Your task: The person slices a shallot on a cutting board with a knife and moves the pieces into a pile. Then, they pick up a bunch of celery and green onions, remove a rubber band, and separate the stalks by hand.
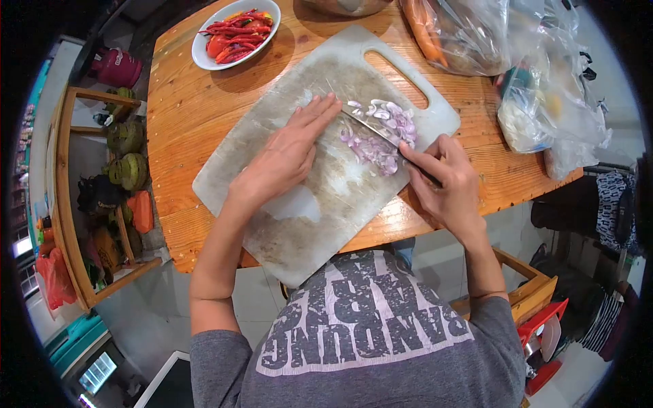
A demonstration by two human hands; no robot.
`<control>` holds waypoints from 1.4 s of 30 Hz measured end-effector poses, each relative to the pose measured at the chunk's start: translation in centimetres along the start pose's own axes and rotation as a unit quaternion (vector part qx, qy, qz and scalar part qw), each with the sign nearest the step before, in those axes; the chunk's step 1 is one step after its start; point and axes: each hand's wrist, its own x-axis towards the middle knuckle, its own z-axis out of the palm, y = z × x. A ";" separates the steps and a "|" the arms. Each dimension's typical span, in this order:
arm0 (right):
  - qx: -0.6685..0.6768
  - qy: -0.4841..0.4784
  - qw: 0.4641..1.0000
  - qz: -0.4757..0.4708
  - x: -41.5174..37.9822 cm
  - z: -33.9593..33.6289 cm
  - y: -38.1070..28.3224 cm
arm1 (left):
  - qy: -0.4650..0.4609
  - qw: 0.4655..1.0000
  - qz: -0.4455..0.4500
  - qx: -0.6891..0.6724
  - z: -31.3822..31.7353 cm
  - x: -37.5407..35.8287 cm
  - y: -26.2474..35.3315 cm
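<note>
Sliced shallots (401, 124) lie beside the left fingers (322, 114), flanking the knife (373, 128).

Clear plastic bags (469, 41), 1 pink gas cylinder (117, 68), green cylinders (128, 171), wooden frame (129, 279)

the chopping board (340, 224) is greyish white, blotched with brown; the shallot pieces (371, 154) show white and pale purple. the knife has a silver blade (373, 129) and a dark handle (430, 178). orange-brown wood grain streaks the table (177, 129). red chillies (235, 30) colour a white bowl (211, 66). pale pinkish lettering (381, 333) prints the dark grey shirt (394, 387).
</note>
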 end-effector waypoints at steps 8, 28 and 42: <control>-0.026 0.013 0.999 -0.016 -0.3 -0.7 -0.6 | -0.014 1.000 -0.004 0.005 0.4 -0.6 0.4; -0.032 -0.021 0.998 0.042 -1.7 -0.2 -3.3 | -0.010 0.998 0.000 -0.062 -0.1 -0.5 -0.5; 0.002 -0.024 0.998 0.066 -3.1 -1.6 -4.3 | -0.035 0.999 0.012 0.004 0.2 -0.6 -0.2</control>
